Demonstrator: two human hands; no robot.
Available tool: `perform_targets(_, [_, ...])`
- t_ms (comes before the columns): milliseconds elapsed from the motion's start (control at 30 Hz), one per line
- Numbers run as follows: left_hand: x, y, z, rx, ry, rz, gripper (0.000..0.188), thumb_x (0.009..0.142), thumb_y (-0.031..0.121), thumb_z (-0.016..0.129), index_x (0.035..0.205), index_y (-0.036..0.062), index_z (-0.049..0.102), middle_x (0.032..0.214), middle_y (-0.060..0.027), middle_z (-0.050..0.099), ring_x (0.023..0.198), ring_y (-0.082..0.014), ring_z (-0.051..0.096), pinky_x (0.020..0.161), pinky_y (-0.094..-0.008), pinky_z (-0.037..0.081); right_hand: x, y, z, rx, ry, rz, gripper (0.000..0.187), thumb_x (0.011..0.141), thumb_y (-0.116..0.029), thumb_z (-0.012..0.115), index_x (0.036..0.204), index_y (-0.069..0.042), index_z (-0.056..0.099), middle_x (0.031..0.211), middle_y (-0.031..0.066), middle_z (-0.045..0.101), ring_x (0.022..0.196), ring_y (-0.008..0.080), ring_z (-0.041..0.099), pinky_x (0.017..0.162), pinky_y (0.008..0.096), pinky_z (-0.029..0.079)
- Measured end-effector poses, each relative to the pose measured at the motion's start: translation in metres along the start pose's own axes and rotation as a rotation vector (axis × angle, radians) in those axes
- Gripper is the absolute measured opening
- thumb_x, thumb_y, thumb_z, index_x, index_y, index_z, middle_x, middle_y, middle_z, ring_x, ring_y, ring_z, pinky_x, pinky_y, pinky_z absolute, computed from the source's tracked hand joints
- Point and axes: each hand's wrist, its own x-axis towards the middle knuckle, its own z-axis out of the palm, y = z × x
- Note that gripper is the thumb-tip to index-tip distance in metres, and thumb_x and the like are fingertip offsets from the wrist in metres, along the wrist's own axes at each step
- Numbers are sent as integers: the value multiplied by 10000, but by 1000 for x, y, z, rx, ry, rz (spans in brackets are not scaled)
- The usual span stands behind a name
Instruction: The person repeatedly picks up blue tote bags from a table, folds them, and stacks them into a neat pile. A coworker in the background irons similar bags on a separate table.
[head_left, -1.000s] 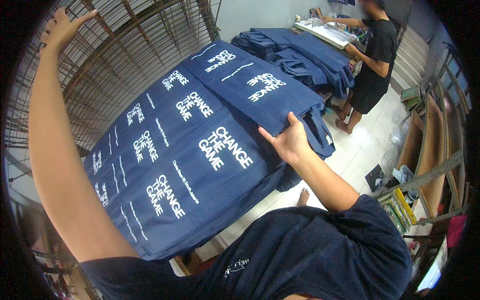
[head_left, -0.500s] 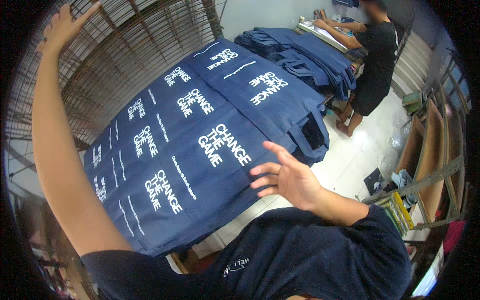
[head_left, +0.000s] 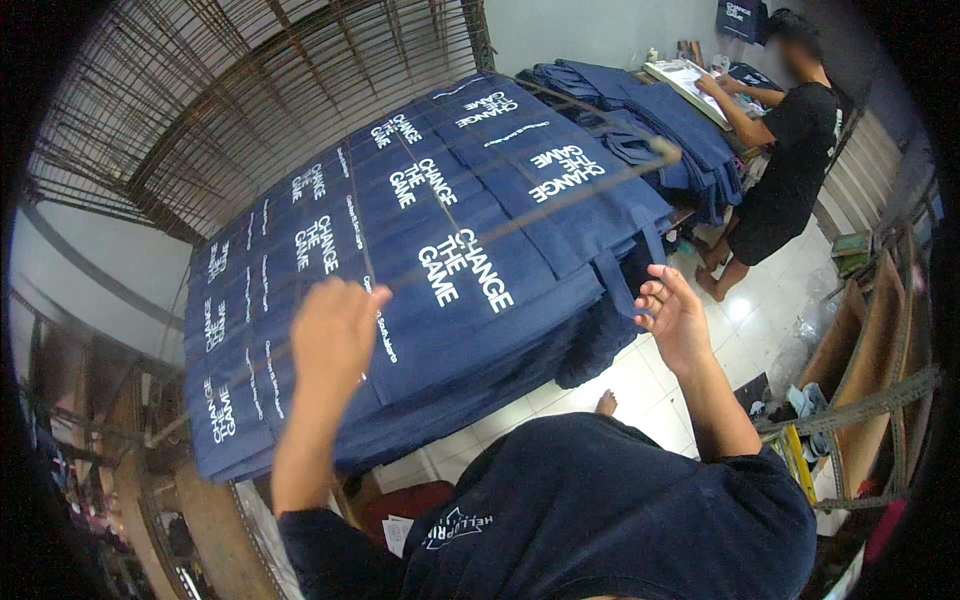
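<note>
Navy tote bags [head_left: 480,350] with white lettering lie in a broad, overlapping layer across the surface before me. A blurred wire rack shelf [head_left: 560,203] slants over them, its front bar running toward my left hand [head_left: 335,330]. That hand is closed over the bags at the bar's near end, somewhat smeared, its fingers mostly hidden behind its back. Beside the hanging handles [head_left: 612,285] at the right edge, my right hand [head_left: 677,318] is raised with loosely curled fingers apart and nothing in it.
More wire shelves [head_left: 300,90] are stacked tilted up at the back left. Piled navy bags [head_left: 640,110] lie beyond the layer. A person [head_left: 790,150] in black works at a table at the far right. Wooden boards [head_left: 865,370] and a metal frame stand at right.
My left hand has come down from the upper left to above the bags, and a wire shelf now crosses over them. My right hand has moved right, its fingers more curled.
</note>
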Motion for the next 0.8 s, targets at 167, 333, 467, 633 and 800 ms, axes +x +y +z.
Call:
perform_targets(167, [-44, 25, 43, -124, -207, -253, 225, 766, 248, 644, 707, 40, 581, 692, -107, 539, 713, -286, 541, 616, -369, 414, 10, -8, -14, -4, 39, -15, 233, 871, -293, 527, 1002, -103, 491, 783, 4, 551, 716, 122, 556, 587, 258, 448])
perform_targets(333, [-64, 49, 51, -49, 166, -246, 307, 648, 280, 736, 823, 61, 613, 861, -61, 608, 831, -258, 575, 746, -369, 412, 31, -21, -53, 7, 106, -126, 236, 864, -268, 544, 1032, -107, 504, 768, -6, 540, 694, 118, 545, 569, 246, 448])
perform_targets(467, [-83, 104, 49, -217, 440, -245, 272, 647, 247, 724, 813, 66, 609, 844, -64, 599, 801, -258, 572, 714, -374, 417, 73, -34, -113, -9, 361, -296, 281, 838, -282, 582, 1057, -124, 503, 789, -4, 515, 690, 115, 530, 572, 240, 437])
perform_targets(633, [-135, 182, 130, -427, 294, -268, 238, 637, 250, 745, 732, 71, 619, 705, -49, 583, 640, -211, 559, 608, -339, 430, 174, 22, -293, -529, 437, -385, 265, 841, -241, 581, 1039, -81, 505, 840, 23, 516, 650, 75, 474, 510, 227, 400])
perform_targets(800, [-248, 195, 243, -560, -153, -922, 300, 726, 313, 679, 817, 33, 621, 778, -123, 615, 726, -287, 596, 656, -378, 459, 170, 140, -513, -273, 658, 627, 354, 800, -412, 546, 1100, -227, 516, 822, 74, 549, 687, 245, 534, 588, 436, 422])
